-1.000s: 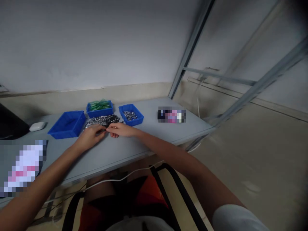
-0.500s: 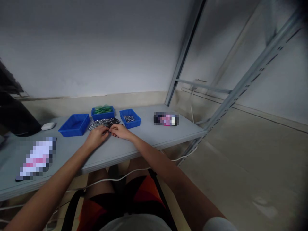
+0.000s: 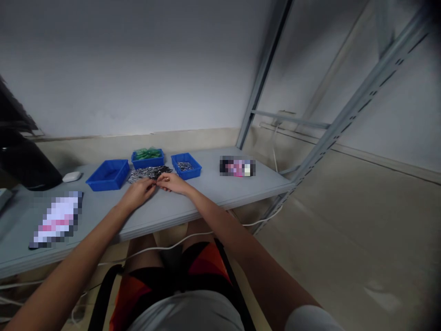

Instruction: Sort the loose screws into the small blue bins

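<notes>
My left hand (image 3: 140, 192) and my right hand (image 3: 172, 183) meet fingertip to fingertip just in front of a pile of thin metal pieces (image 3: 149, 173). Both have their fingers pinched together; whatever lies between them is too small to make out. Just beyond my right hand stands a blue bin (image 3: 193, 173) with small shiny metal parts (image 3: 185, 166) inside. Behind the pile, another blue bin (image 3: 148, 162) holds green plastic bags or wrapping (image 3: 147, 153). A third blue bin (image 3: 106, 183), left of the pile, shows a bare floor.
A blurred-out phone-like item (image 3: 57, 220) lies at the left of the grey table (image 3: 206, 197), near a white earbud case (image 3: 71, 176) and a black cylindrical object (image 3: 31, 161). Another blurred item (image 3: 237, 166) sits at the right. A metal frame post (image 3: 265, 69) rises behind; a white cable (image 3: 165, 248) hangs below.
The camera view has shifted slightly. My hands stay together in front of the pile, with only small finger movement; the bins and other items stay in place.
</notes>
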Demonstrator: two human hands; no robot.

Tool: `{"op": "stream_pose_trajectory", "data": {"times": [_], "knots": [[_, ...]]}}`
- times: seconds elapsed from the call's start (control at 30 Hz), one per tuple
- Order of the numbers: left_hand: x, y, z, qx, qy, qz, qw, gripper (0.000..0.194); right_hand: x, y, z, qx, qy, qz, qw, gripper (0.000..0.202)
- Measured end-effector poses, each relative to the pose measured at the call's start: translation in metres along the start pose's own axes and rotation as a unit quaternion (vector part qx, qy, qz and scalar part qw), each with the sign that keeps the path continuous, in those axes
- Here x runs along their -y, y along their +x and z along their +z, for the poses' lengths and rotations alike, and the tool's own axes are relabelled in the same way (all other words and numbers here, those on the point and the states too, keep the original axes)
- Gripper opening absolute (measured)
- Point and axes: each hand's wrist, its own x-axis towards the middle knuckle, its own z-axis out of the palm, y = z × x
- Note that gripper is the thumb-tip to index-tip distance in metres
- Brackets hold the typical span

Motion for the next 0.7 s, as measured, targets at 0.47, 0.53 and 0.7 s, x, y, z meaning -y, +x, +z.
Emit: {"op": "stream_pose_trajectory", "data": {"times": [0.47,0.53,0.7], "knots": [[-0.0097,0.0007,-0.0018,0.055,0.019,-0.007,0.998,0.036,-0.0071,0.0015,0.0003,-0.063,-0.108,-0.097,0.987,0.011],[-0.0098,0.0007,-0.0029,0.043,0.018,-0.01,0.999,0.037,-0.0073,0.0016,-0.001,-0.072,-0.097,-0.093,0.988,0.01],[-0.0084,0.0005,-0.0064,-0.033,-0.005,-0.018,0.999,0.038,-0.0054,-0.0007,-0.0049,-0.073,-0.053,-0.064,0.994,0.013]]}}
